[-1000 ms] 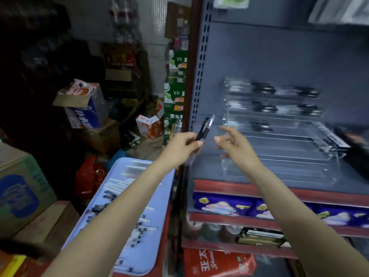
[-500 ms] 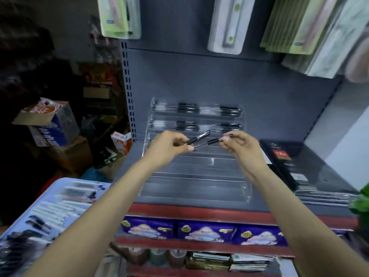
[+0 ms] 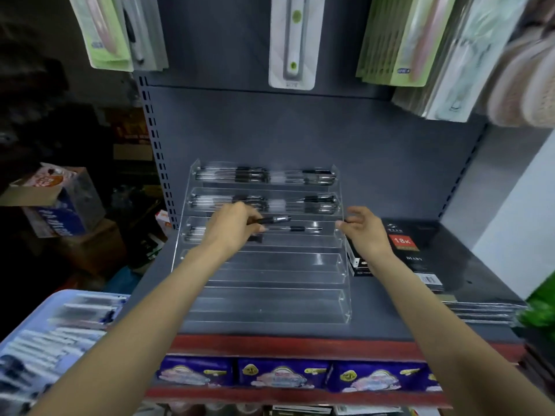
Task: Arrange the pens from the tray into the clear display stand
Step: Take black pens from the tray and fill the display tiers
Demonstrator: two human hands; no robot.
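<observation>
Here, clear display stand (image 3: 270,274) sits on grey shelf (image 3: 450,319), stepped rows rising toward back. Left hand (image 3: 232,228) over stand's third row from back, grip pinching black pen (image 3: 274,219), pen lying roughly level, tip pointing right. Another pen (image 3: 295,228) lies in that third row, just below held one. Right hand (image 3: 365,231) at stand's right edge, fingers loosely curled, grip holding nothing. Two back rows of stand filled with pens. Blue tray (image 3: 64,295) of pens low left of stand, blurred. Black diary box (image 3: 402,250) right of stand.
</observation>
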